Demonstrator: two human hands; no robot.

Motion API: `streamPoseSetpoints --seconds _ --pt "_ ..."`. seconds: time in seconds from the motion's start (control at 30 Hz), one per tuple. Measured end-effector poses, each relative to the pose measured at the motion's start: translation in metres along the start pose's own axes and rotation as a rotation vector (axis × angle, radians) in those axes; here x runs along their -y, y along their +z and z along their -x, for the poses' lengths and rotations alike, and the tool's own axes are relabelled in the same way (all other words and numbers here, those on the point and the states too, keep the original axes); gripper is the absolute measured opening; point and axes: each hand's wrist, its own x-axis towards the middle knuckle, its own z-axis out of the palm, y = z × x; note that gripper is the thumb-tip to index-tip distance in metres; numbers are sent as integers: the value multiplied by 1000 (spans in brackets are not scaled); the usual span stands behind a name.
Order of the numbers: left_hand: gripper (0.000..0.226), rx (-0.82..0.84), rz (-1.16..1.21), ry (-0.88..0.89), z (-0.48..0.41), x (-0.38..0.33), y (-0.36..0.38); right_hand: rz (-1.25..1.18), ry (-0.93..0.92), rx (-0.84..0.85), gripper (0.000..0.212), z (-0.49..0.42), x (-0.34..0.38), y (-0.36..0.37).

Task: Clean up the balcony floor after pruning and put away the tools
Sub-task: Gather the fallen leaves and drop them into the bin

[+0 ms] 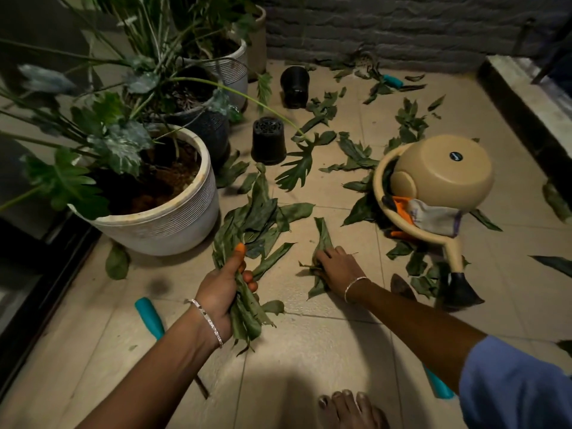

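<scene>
My left hand point(221, 289) is closed around a bunch of cut leaves point(247, 317), held just above the tiled floor. My right hand point(337, 267) lies flat on another small clump of leaves point(322, 243) on the floor, fingers curled over it. Many more cut leaves point(353, 150) are scattered over the tiles. A teal-handled tool point(150, 317) lies left of my left wrist. A second teal handle point(439, 387) shows under my right forearm. A third teal-handled tool point(393, 80) lies near the back wall. A trowel blade point(402, 287) lies by my right wrist.
Large white pots with plants point(173, 218) stand at the left. Two black plastic pots point(268, 140) sit upturned or tipped mid-floor. A beige dustpan with an upturned beige pot and gloves point(433, 193) lies at the right. My bare foot point(349, 408) is at the bottom. A raised ledge point(526, 97) runs along the right.
</scene>
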Motion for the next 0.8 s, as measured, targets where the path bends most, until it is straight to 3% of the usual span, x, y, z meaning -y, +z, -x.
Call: streamPoseSetpoints --seconds 0.17,0.27,0.4,0.53,0.7,0.8 --pt "40 -14 -12 10 2 6 17 -85 60 5 20 30 -9 -5" --pt "40 4 -36 5 1 11 28 -294 222 -60 13 42 -13 -17" --pt "37 15 -69 14 0 17 46 -764 449 -249 15 57 -11 -47" --pt "37 22 -99 36 3 27 69 -1478 628 -225 9 84 -2 -82" --pt "37 26 -75 28 13 32 104 -1882 727 -263 16 132 -11 -120" --pt "39 57 -52 10 26 33 131 -2205 687 -309 17 171 -17 -152"
